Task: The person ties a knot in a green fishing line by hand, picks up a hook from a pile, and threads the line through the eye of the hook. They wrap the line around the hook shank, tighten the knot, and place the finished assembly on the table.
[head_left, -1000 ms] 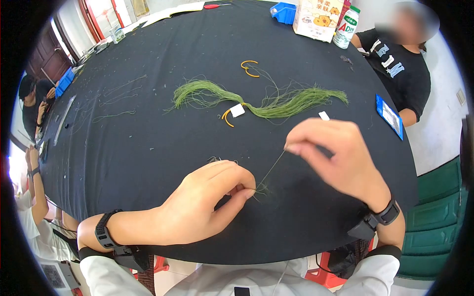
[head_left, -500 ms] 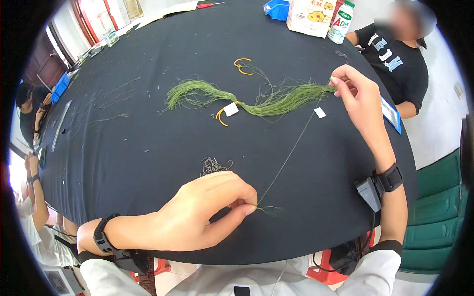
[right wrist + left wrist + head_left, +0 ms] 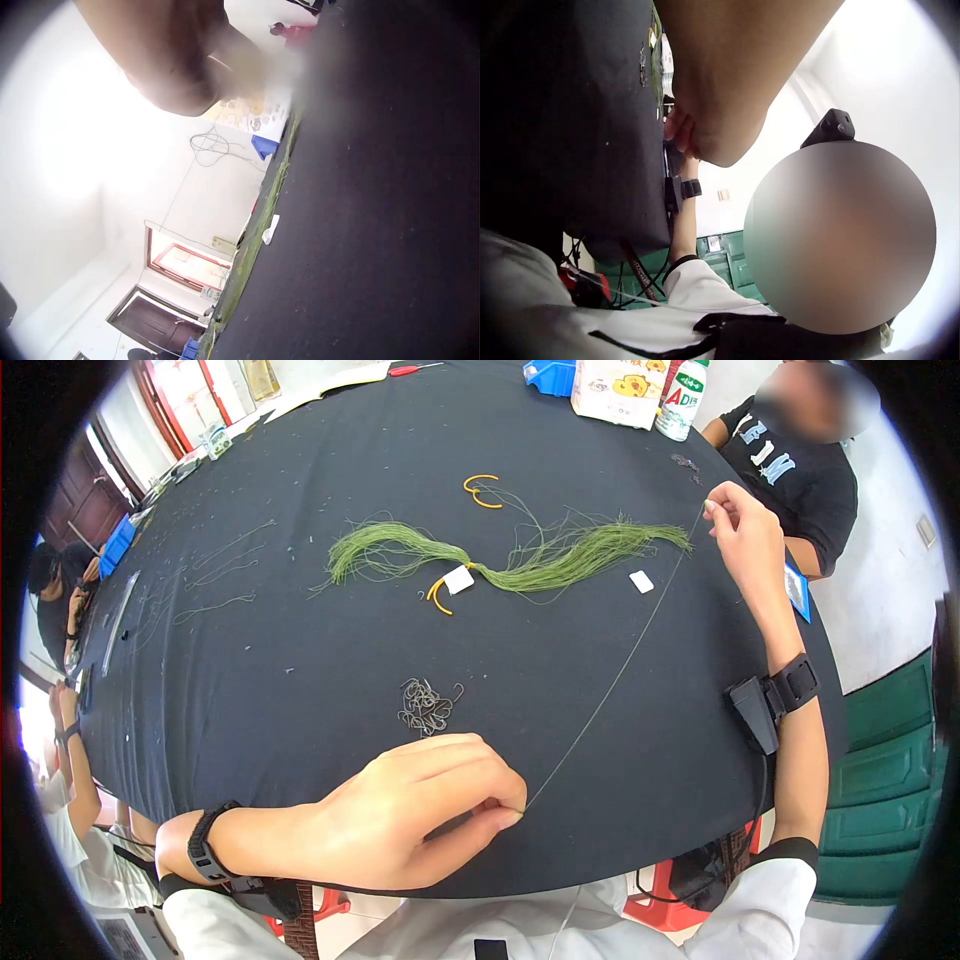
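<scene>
A thin green line runs taut and slanting between the two hands in the head view. My left hand pinches its lower end between thumb and fingertips near the table's front edge. Up at the right, my right hand pinches the far end. Just beyond the left knuckles lies a small heap of dark metal fish hooks. A bundle of green line, tied in the middle, stretches across the table behind, with a white tag at the tie. Both wrist views mostly show forearm and hand undersides.
Yellow curved rings and a small white piece lie near the bundle. Loose strands are at the left. A paper bag, a bottle and a blue bin stand at the back. Another person sits at the right.
My right hand has moved away to the upper right, drawing the line out to a longer span. My left hand has come slightly nearer the front edge, uncovering the heap of hooks.
</scene>
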`<action>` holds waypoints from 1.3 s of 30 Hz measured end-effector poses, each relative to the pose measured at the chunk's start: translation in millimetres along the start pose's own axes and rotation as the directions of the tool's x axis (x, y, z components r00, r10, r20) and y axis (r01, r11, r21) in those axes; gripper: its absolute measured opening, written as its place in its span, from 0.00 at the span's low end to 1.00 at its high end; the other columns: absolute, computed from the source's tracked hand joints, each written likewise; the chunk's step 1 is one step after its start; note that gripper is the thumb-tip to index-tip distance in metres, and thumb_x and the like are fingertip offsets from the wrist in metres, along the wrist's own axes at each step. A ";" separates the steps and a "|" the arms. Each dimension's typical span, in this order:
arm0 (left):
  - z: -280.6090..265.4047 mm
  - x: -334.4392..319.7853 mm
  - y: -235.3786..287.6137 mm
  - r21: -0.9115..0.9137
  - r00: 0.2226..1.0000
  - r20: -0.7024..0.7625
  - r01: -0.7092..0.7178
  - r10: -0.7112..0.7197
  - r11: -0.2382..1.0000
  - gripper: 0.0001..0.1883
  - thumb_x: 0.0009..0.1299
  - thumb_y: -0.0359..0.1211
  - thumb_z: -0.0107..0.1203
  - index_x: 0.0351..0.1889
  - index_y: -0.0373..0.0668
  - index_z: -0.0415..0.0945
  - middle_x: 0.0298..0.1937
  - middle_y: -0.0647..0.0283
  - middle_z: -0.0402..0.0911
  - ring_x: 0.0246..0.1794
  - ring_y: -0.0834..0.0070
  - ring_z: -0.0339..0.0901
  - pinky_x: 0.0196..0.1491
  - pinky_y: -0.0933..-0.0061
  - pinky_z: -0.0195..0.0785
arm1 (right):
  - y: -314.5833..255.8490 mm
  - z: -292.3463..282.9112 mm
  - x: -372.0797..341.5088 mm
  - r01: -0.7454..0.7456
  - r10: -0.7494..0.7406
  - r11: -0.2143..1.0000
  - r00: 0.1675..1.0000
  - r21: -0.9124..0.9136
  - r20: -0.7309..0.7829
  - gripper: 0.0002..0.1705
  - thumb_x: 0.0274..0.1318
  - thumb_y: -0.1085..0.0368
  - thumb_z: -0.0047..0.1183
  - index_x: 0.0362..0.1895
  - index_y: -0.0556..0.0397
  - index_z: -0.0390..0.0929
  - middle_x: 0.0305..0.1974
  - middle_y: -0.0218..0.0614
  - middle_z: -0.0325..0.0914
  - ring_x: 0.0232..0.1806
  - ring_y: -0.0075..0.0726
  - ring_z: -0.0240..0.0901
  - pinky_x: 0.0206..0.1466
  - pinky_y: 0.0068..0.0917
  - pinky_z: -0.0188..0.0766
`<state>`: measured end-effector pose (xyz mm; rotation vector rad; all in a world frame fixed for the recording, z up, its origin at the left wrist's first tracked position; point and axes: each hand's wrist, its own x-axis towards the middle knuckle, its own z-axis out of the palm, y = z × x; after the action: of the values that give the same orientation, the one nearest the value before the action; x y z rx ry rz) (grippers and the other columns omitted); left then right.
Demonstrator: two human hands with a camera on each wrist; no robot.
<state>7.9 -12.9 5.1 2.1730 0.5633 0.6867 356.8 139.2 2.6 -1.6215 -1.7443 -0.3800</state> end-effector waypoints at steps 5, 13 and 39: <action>-0.4 -0.9 -0.2 0.023 0.998 -0.064 0.030 -0.029 0.999 0.08 0.57 0.18 0.57 0.33 0.35 0.74 0.32 0.58 0.77 0.32 0.66 0.76 0.35 0.71 0.68 | 1.4 -3.6 1.8 -0.017 0.012 0.998 0.995 -0.057 -0.100 0.05 0.54 0.64 0.51 0.31 0.51 0.76 0.27 0.41 0.79 0.31 0.49 0.78 0.34 0.37 0.70; -9.7 -0.3 -15.2 0.100 0.909 -0.386 0.209 -0.155 0.973 0.03 0.64 0.21 0.53 0.35 0.34 0.74 0.33 0.60 0.77 0.33 0.77 0.74 0.38 0.77 0.67 | -57.9 -32.3 -13.8 -0.271 -0.069 0.710 0.892 0.650 0.447 0.06 0.58 0.68 0.50 0.31 0.57 0.77 0.24 0.30 0.77 0.24 0.20 0.74 0.27 0.17 0.71; 0.5 8.2 -23.7 0.553 0.846 -0.300 -0.222 0.440 0.803 0.15 0.47 0.19 0.64 0.33 0.32 0.74 0.30 0.54 0.76 0.27 0.63 0.74 0.28 0.69 0.68 | -154.7 -42.9 -100.4 -0.222 -0.550 0.501 0.664 0.836 0.506 0.02 0.53 0.72 0.53 0.32 0.55 0.75 0.17 0.35 0.70 0.14 0.28 0.64 0.19 0.25 0.59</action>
<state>10.4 5.9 -11.2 2.6683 0.6232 1.3540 217.6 10.9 4.3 -0.7869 -2.1267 1.1331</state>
